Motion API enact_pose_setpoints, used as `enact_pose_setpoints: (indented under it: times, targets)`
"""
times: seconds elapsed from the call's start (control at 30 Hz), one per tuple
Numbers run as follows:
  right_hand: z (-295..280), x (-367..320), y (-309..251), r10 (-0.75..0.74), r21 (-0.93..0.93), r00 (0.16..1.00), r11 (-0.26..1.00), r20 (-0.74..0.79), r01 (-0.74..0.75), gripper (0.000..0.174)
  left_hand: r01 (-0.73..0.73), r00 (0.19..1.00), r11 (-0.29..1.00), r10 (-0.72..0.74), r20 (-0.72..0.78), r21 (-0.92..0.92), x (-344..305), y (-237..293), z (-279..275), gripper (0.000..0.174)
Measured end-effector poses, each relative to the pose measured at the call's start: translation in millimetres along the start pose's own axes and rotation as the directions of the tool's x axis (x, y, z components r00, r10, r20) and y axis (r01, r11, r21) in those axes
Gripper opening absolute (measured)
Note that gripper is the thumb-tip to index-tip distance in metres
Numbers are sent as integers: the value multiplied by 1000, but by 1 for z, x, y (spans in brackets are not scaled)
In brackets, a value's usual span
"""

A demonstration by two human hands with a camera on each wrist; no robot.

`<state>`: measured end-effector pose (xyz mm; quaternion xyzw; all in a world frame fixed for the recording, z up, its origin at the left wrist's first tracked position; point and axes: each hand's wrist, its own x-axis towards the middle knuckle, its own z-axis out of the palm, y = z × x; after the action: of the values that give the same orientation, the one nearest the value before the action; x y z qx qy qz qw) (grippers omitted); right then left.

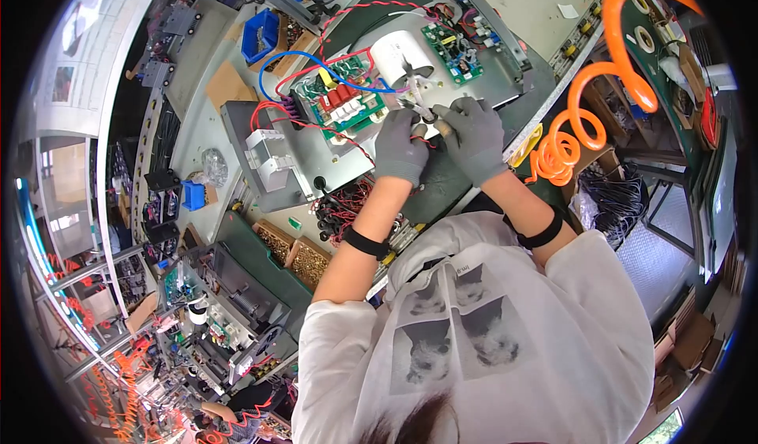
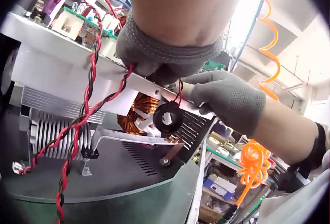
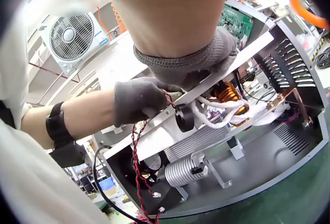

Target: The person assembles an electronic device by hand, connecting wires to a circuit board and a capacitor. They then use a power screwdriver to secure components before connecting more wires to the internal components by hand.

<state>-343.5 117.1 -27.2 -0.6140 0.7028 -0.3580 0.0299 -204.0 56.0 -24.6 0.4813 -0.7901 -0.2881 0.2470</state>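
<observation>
Both hands wear grey gloves and meet at the near edge of a white metal chassis plate (image 1: 347,148) that carries green circuit boards (image 1: 343,101). My left hand (image 1: 399,150) curls over the plate edge (image 2: 62,62) and pinches a twisted red-black wire (image 3: 135,147). Beside it, my right hand (image 1: 474,132) curls its fingers (image 3: 206,67) over the same edge. Under the plate hang a black ring core (image 2: 167,118) and a copper coil (image 3: 227,92). A silvery tool-like piece (image 1: 418,101) shows just above the fingers; which hand holds it I cannot tell.
A white cylinder (image 1: 399,56) and a second board (image 1: 454,49) sit behind the hands. Finned heat sinks (image 2: 51,131) stand under the plate on a dark base. An orange coiled air hose (image 1: 588,104) hangs at right. Parts bins (image 1: 260,33) and wire bundles (image 1: 343,203) crowd the bench.
</observation>
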Motion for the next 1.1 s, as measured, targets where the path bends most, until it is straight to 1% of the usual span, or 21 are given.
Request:
enact_pose_setpoints:
  times: [0.17,0.23,0.27,0.33,0.37,0.47,0.5,0.53,0.6,0.63,0.7,0.77,0.8,0.87,0.9,0.93,0.97,1.0,1.03,1.07,1.1]
  targets:
    - [3,6,0,-7,-32,1000,999,23,7,27,21,998,999,-19,-56,35,-1,8,2,19]
    - [4,11,6,-107,25,993,994,55,106,27,3,1000,999,-2,-12,47,-1,5,3,16]
    - [6,13,9,-105,25,992,994,65,104,27,12,1000,999,-11,-8,43,-1,3,4,16]
    - [9,16,15,-228,-2,966,973,120,229,25,-50,999,997,50,17,54,2,5,2,15]
    - [9,13,14,-233,-3,964,972,125,235,25,-3,996,996,-5,84,92,4,8,1,17]
    - [7,13,9,-215,-17,975,976,65,216,25,58,998,998,-56,-36,31,0,9,2,24]
    - [6,10,5,-137,51,990,989,26,136,27,128,989,992,-129,-70,-21,1,9,1,42]
    - [4,7,4,-53,123,999,991,-3,52,29,127,989,992,-129,-77,-24,-2,10,0,42]
    - [-2,6,5,-49,144,998,989,33,43,32,148,988,981,-152,-29,-123,-12,9,-2,44]
    - [-3,5,6,-29,168,999,985,27,24,32,74,991,983,-91,-96,-166,-19,7,-2,40]
    - [-8,5,5,-22,195,1000,981,21,17,31,45,986,986,-70,-151,-158,-37,12,-11,38]
    - [-21,2,-2,70,381,991,918,117,-110,30,-37,955,981,-22,-295,-192,-52,19,-17,30]
    - [-29,3,-9,64,382,991,918,116,-104,30,-39,953,981,-21,-302,-192,-56,26,-24,30]
    - [-45,2,-23,-331,637,930,754,157,161,32,134,972,933,-190,-141,-334,-60,53,-51,28]
    - [-50,-6,-26,-337,638,929,752,157,165,32,124,976,933,-176,-127,-338,-60,63,-61,30]
    - [-55,-13,-27,-336,707,870,707,360,-19,35,119,976,934,-173,-134,-337,-59,65,-65,30]
    - [-59,-16,-26,-352,725,764,656,540,-210,39,146,965,909,-217,-145,-391,-57,66,-70,30]
    - [-60,-15,-20,-356,726,766,657,535,-201,39,170,953,880,-261,-152,-444,-56,66,-73,31]
    - [-61,-14,-13,-286,735,751,573,595,-363,41,223,934,805,-337,-115,-549,-54,60,-76,27]
    - [-61,-12,-9,-226,722,721,467,656,-511,43,212,936,808,-330,-124,-549,-54,54,-80,27]
    - [-58,-12,-14,-210,766,790,475,576,-433,48,230,951,769,-307,-28,-597,-55,50,-83,25]
